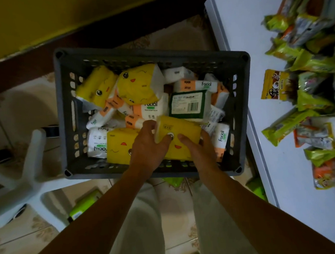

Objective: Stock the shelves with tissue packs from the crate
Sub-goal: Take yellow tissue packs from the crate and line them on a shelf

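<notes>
A grey plastic crate (64, 113) stands on the tiled floor, filled with several tissue packs: yellow ones with cartoon faces, white-and-orange "Facial" packs (151, 108) and a green-edged pack (189, 106). Both hands reach into its near side. My left hand (148, 145) and my right hand (199, 146) grip one yellow tissue pack (179, 131) from either end, thumbs on its top face. Another yellow pack (119, 147) lies just left of it, partly under my left hand.
A white surface (258, 82) runs along the right, with a heap of green, orange and yellow snack packets (308, 98) on it. A white plastic chair (28, 174) stands left of the crate. Green packs (85, 204) lie on the floor near my legs.
</notes>
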`<state>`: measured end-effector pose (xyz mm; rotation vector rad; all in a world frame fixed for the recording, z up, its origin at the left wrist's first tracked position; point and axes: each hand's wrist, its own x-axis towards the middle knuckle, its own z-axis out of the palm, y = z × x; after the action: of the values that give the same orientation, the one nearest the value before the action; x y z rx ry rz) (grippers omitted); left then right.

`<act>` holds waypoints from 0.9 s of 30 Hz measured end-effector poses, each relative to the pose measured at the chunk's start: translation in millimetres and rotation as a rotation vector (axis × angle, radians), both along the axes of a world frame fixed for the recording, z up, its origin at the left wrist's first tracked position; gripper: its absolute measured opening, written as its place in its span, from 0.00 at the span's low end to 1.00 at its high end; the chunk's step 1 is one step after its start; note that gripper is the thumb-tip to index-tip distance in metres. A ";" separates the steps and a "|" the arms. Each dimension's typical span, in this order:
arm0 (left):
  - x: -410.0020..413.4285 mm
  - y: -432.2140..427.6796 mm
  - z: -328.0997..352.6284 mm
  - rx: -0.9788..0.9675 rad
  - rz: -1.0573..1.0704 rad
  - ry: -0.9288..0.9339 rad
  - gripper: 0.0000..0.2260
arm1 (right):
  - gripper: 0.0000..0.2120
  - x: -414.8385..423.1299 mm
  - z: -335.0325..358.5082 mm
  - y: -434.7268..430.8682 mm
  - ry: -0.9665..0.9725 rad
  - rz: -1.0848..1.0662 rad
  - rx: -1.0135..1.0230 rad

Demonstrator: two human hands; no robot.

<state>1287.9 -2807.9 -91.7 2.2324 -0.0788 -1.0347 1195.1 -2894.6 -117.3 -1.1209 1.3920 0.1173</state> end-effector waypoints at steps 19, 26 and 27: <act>93.3 -91.4 305.6 -0.553 0.004 -0.353 0.22 | 0.33 55.5 316.3 -136.7 -0.365 0.553 -0.918; 94.3 -148.7 421.2 -0.682 -0.147 -0.496 0.17 | 0.35 48.9 452.3 -185.5 -0.392 0.353 -1.167; 92.0 -156.8 434.0 -0.713 -0.171 -0.503 0.16 | 0.35 46.3 465.5 -190.2 -0.384 0.343 -1.200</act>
<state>1379.9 -2964.7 342.4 1.7728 -0.7455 -0.3947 1241.4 -3084.8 348.2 -2.2107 0.8417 -0.7495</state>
